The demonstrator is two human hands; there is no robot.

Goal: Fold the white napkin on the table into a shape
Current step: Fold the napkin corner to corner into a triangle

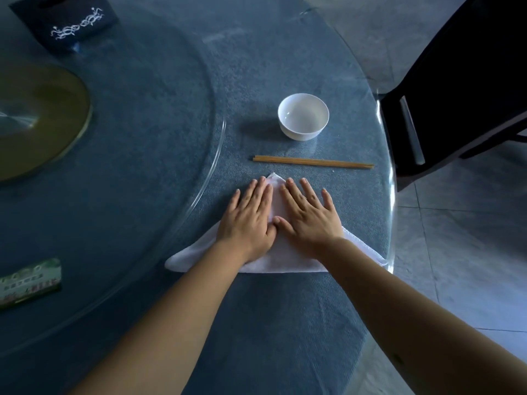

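No print on the green packet is legible.

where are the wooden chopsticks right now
In the head view, the pair of thin wooden chopsticks lies right of centre, between the small white ceramic bowl and the folded white cloth napkin's tip.

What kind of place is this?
Probably a restaurant dining room: a round table with a glass turntable, set with a bowl, chopsticks and a napkin.

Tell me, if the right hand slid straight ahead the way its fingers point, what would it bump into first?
Probably the chopsticks. The right hand lies flat on the white napkin, fingers pointing away from the person, and the chopsticks lie across that path just past the napkin's tip. The white bowl sits farther on.
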